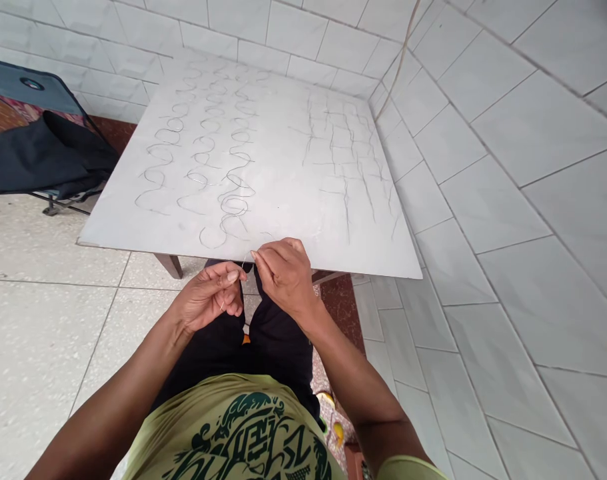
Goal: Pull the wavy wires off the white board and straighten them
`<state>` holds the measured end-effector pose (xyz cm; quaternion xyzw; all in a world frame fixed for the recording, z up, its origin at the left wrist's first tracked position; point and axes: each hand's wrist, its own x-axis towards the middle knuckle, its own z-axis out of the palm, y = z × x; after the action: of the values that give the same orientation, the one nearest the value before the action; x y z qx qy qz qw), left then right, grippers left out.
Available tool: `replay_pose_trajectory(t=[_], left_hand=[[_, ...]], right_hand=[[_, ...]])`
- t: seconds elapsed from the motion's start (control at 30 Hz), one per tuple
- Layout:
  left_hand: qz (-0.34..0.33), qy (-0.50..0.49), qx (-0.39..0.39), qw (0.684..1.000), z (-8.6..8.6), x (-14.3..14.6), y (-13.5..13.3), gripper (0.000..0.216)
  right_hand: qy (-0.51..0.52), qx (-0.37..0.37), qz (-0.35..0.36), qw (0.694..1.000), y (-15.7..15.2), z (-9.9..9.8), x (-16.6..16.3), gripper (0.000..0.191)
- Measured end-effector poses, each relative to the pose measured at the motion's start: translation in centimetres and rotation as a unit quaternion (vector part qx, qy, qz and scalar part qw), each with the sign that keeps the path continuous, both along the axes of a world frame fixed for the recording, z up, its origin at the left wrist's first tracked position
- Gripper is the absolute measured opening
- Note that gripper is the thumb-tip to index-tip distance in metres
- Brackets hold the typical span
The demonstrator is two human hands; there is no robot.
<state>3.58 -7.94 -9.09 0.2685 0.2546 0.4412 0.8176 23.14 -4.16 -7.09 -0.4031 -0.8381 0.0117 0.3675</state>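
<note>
A thin wire (244,262) bends in a small curve between my two hands, just off the near edge of the white board (293,200). My left hand (206,297) pinches one end between thumb and finger, and a bit of wire shows below its fingers. My right hand (287,273), back upward, is closed on the other end at the board's edge. On the board's left side, several curled wires (236,203) lie in columns, shaped into loops and hooks. Several straighter wires (347,207) are spread across its right side.
Tiled walls (508,200) border the board at the back and right. A thin cable (402,57) hangs in the corner. At left, a folding chair (30,83) carries a dark cloth (53,157). A table leg (168,265) shows below the board.
</note>
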Motion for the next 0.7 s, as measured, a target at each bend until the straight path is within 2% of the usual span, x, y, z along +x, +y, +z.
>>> replay_pose_trajectory(t=[0.23, 0.47, 0.6, 0.7], left_hand=[[-0.006, 0.009, 0.012, 1.000, -0.4, 0.0, -0.4, 0.014], [-0.021, 0.010, 0.057, 0.998, -1.4, -0.5, -2.0, 0.014], [-0.030, 0.141, 0.106, 0.984, -0.3, -2.6, -1.2, 0.030], [-0.003, 0.292, 0.147, 0.945, 1.9, -3.9, 0.2, 0.042]], right_hand=[[0.007, -0.012, -0.004, 1.000, -0.3, -0.3, -0.3, 0.024], [0.004, 0.009, -0.008, 1.000, -0.2, 0.0, -0.1, 0.022], [-0.037, 0.054, 0.006, 0.998, -0.1, 0.1, 0.1, 0.019], [-0.087, 0.068, 0.038, 0.993, 0.0, -0.1, 0.4, 0.018]])
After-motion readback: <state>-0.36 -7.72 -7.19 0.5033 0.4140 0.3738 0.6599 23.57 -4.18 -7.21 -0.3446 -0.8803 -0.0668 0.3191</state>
